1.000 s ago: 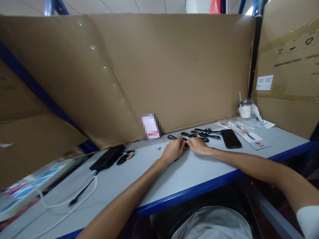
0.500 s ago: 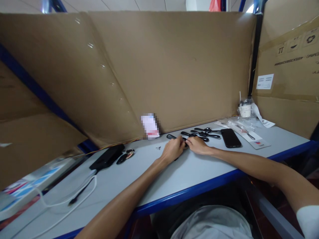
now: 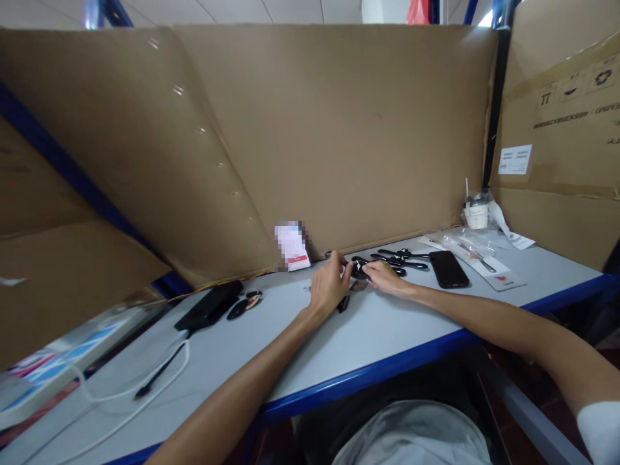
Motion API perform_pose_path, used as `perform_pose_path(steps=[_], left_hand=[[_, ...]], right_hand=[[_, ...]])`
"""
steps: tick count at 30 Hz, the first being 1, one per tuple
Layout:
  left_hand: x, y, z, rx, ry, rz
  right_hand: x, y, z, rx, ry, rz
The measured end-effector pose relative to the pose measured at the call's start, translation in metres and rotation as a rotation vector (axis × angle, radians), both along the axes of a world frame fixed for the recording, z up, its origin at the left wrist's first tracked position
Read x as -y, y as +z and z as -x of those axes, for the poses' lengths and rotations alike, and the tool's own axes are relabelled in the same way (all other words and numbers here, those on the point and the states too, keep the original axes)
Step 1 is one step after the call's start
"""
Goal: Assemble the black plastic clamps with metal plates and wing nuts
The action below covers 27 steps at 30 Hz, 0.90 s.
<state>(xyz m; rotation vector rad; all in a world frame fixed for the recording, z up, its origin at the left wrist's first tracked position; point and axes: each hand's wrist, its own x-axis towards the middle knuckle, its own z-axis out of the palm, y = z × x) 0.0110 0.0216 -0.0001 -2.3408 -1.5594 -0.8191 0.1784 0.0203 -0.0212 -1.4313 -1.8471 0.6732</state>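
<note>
My left hand (image 3: 329,284) is over the middle of the table, its fingers curled at one end of a dark, glossy strap-like piece (image 3: 359,270). Much of that piece is hidden by my fingers. From the other side my right hand (image 3: 386,279) pinches it with closed fingertips. Beneath and between the hands lies a small dark part (image 3: 343,304), partly covered by my left hand. Several similar black strap-like pieces (image 3: 400,261) rest just behind my right hand. What exact kind they are, I cannot tell.
A black phone (image 3: 449,268) lies right of my right hand, beside packaging cards (image 3: 504,278) and a bagged cup (image 3: 476,213). Another phone (image 3: 292,247), blurred, leans on the cardboard wall (image 3: 339,129). At left are a black box-like device (image 3: 209,306), keys (image 3: 245,303) and a white cable (image 3: 181,365).
My hands have moved slightly apart. The left fingers have lifted and shifted left, uncovering more of the dark piece and the small part below. My right hand has barely moved.
</note>
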Motion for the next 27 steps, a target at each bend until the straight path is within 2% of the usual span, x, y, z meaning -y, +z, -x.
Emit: perform_pose_path(steps=[2, 4, 7, 9, 16, 22, 27], left_hand=[[-0.003, 0.004, 0.005, -0.057, -0.061, -0.175], [-0.008, 0.006, 0.009, -0.186, -0.190, -0.201], [-0.013, 0.005, 0.014, -0.270, -0.344, 0.003], [-0.014, 0.005, 0.017, -0.238, -0.367, 0.124], [-0.009, 0.011, 0.016, -0.201, -0.430, 0.284], [-0.012, 0.011, 0.016, 0.019, -0.581, 0.484], [-0.008, 0.011, 0.018, 0.132, -0.596, 0.686]], right_hand=[[-0.001, 0.002, -0.001, -0.060, 0.041, 0.013], [-0.003, 0.004, -0.004, -0.032, 0.104, -0.012], [-0.005, 0.008, -0.011, 0.068, 0.192, -0.069], [-0.006, 0.013, -0.017, 0.128, 0.241, -0.078], [-0.004, 0.026, -0.035, 0.220, 0.409, -0.076], [-0.006, 0.028, -0.040, 0.286, 0.458, -0.131], [0.000, 0.029, -0.037, 0.367, 0.454, -0.195]])
